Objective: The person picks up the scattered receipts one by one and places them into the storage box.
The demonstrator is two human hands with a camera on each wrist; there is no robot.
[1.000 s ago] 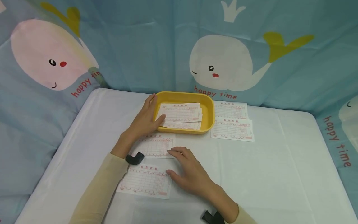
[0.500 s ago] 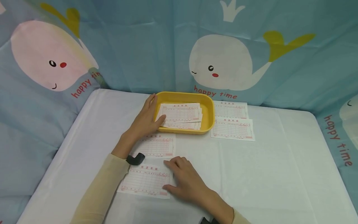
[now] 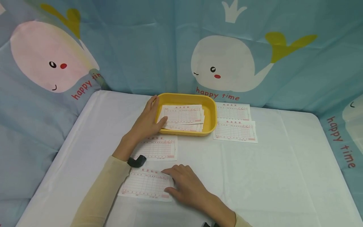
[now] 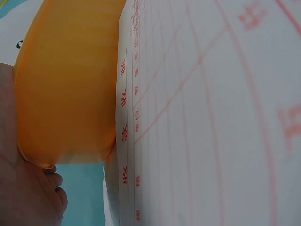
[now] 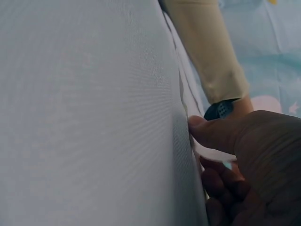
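In the head view my left hand (image 3: pixel 146 121) grips the left end of a yellow plastic tray (image 3: pixel 210 116), thumb over the rim and fingers along the outer wall. Printed receipt slips (image 3: pixel 182 114) lie overlapping inside the tray. My right hand (image 3: pixel 188 186) is at the right edge of the nearest receipt slip (image 3: pixel 143 186), pinching it between thumb and fingers. That edge bows up slightly, and the right wrist view shows the slip's curved edge (image 5: pixel 216 154) between thumb and fingers. Another receipt slip (image 3: pixel 158 148) lies between tray and near slip, partly under my left wrist.
Two more receipt slips, one farther back (image 3: pixel 233 111) and one nearer (image 3: pixel 235 130), lie to the tray's right. A white cloth (image 3: pixel 269 176) covers the table. Behind it hangs a blue curtain (image 3: pixel 141 47) printed with whales.
My right hand has moved down and slightly left onto the near receipt slip's right edge, which now bows up. The left hand and tray have stayed in place.
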